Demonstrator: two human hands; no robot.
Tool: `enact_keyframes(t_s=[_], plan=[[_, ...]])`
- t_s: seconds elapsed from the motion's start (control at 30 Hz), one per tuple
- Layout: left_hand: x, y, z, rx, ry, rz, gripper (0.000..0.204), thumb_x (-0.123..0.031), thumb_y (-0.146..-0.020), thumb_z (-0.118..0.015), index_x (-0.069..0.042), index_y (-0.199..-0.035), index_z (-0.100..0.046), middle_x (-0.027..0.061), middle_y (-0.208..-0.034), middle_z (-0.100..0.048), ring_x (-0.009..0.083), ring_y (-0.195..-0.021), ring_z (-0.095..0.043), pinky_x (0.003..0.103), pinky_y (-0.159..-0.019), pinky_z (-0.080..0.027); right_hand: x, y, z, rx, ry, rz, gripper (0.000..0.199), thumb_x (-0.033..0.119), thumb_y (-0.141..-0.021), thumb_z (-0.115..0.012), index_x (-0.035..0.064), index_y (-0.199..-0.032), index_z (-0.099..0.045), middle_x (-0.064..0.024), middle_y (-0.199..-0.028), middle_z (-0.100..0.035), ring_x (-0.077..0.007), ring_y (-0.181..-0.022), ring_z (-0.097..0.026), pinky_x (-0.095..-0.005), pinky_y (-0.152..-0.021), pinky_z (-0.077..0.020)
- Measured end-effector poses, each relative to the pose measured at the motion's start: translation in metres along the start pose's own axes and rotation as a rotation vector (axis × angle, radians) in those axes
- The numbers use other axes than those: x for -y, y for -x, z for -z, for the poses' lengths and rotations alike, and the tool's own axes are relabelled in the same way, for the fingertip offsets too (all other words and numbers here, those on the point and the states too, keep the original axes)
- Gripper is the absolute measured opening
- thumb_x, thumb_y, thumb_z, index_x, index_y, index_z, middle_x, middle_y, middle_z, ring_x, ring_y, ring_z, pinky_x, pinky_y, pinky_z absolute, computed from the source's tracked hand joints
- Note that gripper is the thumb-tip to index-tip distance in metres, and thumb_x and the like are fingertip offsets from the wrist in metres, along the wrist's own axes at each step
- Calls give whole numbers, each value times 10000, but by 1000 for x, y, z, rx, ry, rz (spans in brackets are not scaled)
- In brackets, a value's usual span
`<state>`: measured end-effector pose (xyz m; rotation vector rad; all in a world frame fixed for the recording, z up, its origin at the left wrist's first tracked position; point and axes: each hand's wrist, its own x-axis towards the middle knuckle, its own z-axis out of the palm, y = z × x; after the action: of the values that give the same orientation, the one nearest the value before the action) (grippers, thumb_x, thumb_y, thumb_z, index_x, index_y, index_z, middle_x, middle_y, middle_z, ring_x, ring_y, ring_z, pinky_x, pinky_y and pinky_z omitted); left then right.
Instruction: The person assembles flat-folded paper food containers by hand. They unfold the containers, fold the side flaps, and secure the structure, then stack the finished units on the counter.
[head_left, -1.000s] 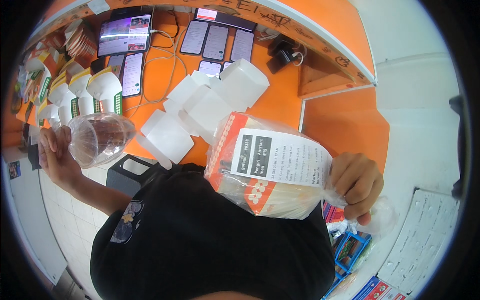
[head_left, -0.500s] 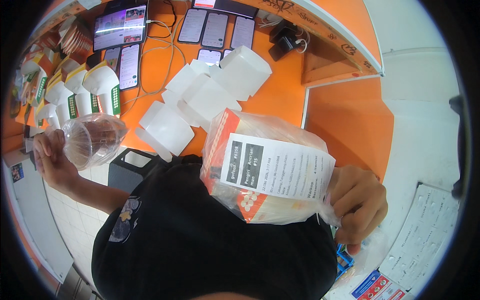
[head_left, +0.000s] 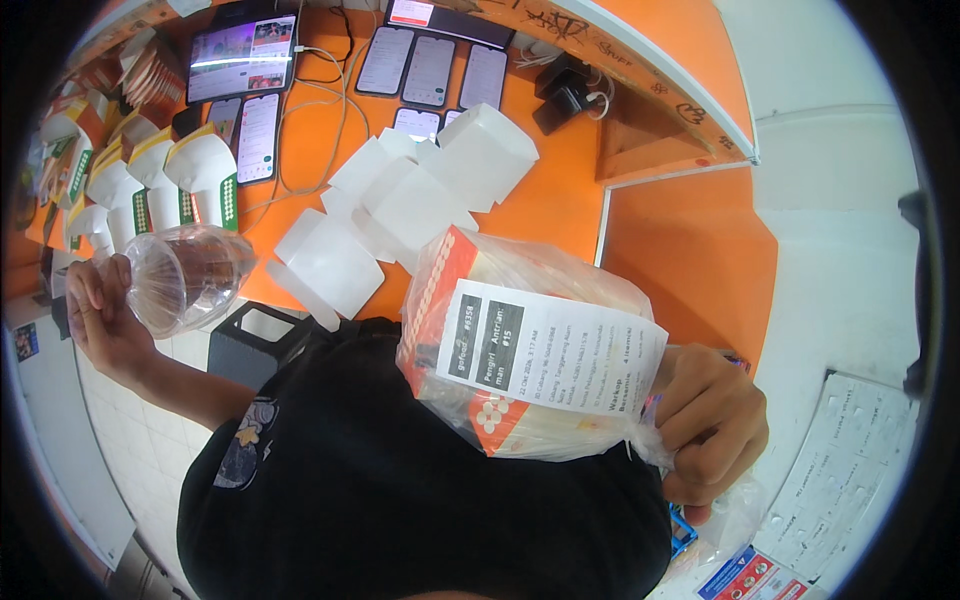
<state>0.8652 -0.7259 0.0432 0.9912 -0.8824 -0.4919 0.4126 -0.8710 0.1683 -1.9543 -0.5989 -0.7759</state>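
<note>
Clear plastic bag of orange-and-white boxes [head_left: 520,350], a printed slip stuck on it, has sunk lower against the black shirt [head_left: 400,480], right hand [head_left: 710,425] clenched on its neck; left hand [head_left: 105,320] keeps gripping the clear plastic cup [head_left: 185,275].

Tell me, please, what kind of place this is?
Probably a takeaway food counter. Folded white boxes lie on the orange counter beside several phones, and the right hand holds a bagged box with a printed slip.

Phones [head_left: 430,70] lie behind the white boxes [head_left: 420,205] on the counter [head_left: 560,200].
</note>
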Motion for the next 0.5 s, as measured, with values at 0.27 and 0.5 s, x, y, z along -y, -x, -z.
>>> enact_keyframes(t_s=[0.27, 0.5], plan=[[-3, -7, -3, -20, -34, 13, 256, -151, -974, -457, -78, -738, -389, -13, -671, -272, 98, -582, -258, 303, -692, -307, -2, -4, 0, 4, 5, -6, 321, 225, -903, -647, 51, -643, -575, 6, -648, -378, -58, -443, -431, -176, -418, -305], [-6, 1, -3, 12, -16, 35, 260, -146, -982, -440, -81, -736, -388, -17, -658, -266, 92, -578, -255, 291, -688, -306, 3, -1, -1, 11, -5, -8, 323, 227, -895, -661, 52, -639, -572, 3, -653, -380, -63, -442, -437, -176, -421, -309]])
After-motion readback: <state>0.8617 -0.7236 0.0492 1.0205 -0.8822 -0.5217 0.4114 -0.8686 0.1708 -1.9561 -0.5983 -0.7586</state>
